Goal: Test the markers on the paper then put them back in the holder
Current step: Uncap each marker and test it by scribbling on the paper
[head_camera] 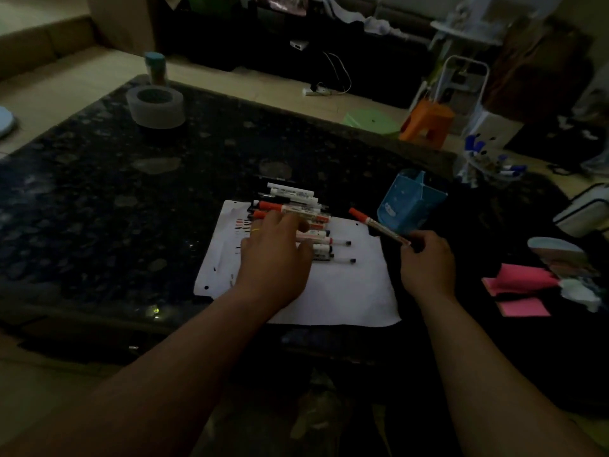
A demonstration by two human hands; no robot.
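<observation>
Dim light throughout. On a dark speckled stone table (pixel 99 209), a white sheet of paper (pixel 329 291) with short red and black test strokes near its far left corner. Across the far part of the paper, a tight row of white-barrelled markers (pixel 296 206) with red or black caps, lying side by side, the farthest ones on the table just beyond the sheet.

Left hand (pixel 276 255) palm down over the near part of that row, fingers straight and slightly spread, resting on the barrels and curled round none.

Right hand (pixel 428 262) just off the right edge of the paper, fingertips pinched on the rear end of a slim red-capped marker (pixel 379 227). Cap on, tilted up and away to the left, clear of the table.

Right behind it, a light blue square plastic holder (pixel 408 202), standing near the far right corner of the paper. Possibly brushed by the barrel, too dark to be sure.

Far left on the table, a grey roll of tape (pixel 155 107). Well to the right, pink sticky notes (pixel 524 306).
</observation>
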